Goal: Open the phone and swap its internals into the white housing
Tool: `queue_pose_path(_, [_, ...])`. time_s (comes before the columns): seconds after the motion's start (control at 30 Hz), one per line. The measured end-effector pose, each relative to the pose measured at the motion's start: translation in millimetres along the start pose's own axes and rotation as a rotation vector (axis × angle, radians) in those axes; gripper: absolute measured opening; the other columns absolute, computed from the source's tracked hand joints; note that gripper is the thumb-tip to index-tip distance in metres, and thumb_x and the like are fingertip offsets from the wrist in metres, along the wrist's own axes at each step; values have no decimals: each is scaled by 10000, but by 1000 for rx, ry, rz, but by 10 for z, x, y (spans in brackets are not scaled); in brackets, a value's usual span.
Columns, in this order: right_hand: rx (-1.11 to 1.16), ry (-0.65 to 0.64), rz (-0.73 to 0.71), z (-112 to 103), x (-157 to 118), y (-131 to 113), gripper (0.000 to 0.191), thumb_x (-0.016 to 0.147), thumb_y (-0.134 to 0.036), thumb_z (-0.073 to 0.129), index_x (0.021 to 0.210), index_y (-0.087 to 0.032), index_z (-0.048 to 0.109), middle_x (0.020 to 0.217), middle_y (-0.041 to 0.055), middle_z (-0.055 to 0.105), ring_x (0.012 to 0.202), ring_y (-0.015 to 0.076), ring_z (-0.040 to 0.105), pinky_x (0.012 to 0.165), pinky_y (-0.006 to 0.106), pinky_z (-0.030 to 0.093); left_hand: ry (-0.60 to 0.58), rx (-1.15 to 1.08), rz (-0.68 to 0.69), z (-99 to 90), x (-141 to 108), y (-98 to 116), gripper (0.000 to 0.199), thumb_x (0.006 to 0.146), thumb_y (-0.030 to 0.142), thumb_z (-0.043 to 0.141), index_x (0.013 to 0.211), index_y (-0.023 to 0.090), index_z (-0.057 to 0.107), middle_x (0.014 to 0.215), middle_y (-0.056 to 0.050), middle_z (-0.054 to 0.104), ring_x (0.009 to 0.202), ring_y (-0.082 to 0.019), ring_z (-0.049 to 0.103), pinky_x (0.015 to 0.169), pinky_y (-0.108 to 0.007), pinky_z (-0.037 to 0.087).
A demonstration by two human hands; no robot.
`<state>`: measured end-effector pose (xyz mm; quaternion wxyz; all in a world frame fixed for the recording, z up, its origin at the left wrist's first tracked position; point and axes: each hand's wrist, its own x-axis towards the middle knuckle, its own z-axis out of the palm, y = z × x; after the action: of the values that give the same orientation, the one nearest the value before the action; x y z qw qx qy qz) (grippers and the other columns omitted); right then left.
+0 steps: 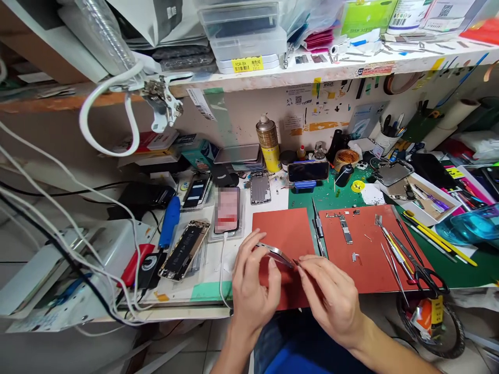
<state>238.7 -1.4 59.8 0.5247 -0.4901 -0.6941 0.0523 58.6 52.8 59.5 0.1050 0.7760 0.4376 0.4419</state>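
Observation:
My left hand [253, 280] holds a thin, silver-edged phone housing [277, 253] by its far end, thumb below and fingers over it, tilted above the red mat [273, 221]. At the near right end of the housing, my right hand [331, 288] has thumb and fingertips pinched together; a small dark bit shows there, too small to name. To the right on the mat lie a narrow logic board [345, 229] and a small metal piece [354, 256]. A dark pen-like tool [317, 223] rests between the mat's two halves.
Scissors [423, 272], tweezers [392, 265] and a yellow-handled tool lie at right. An opened phone [185, 250] and a phone with a cable [227, 210] are at left. A spray can [268, 143] stands behind, below a loaded shelf [312, 70]. White cables hang at far left.

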Motion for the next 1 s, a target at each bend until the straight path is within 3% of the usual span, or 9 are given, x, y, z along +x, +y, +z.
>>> queue_pose_path(0.1, [-20,50,-78,196,-34,85,298,1001,34,623,1268,-81,689,1051,158,783,1068,249,785,925,352,693,18,-37,-131,-7,43,-86,197,1037,161,559,1216,237,593,1397,-140,677,1378,-291,635,1122,-529,543])
queue_pose_path(0.27, [-30,37,-138,391,44,146,314,988,47,622,1281,-40,697,1029,186,792,1026,269,796,875,358,699,53,-140,-281,-20,88,-177,92,1078,249,548,1156,252,597,1355,-128,694,1307,-267,673,1037,-448,572])
queue_pose_path(0.47, [-39,1,-162,470,119,138,337,972,65,614,1292,-2,695,979,199,782,883,262,775,712,350,673,87,-206,-329,-25,122,-195,70,1076,289,585,1132,256,611,1338,-115,708,1311,-252,678,1017,-391,587])
queue_pose_path(1.0, [-94,-80,-165,447,149,134,303,1020,31,513,1250,3,708,915,157,751,802,231,710,668,338,621,113,-288,-382,-74,138,-219,57,1049,276,656,1081,244,621,1301,-117,731,1280,-231,704,988,-350,609])
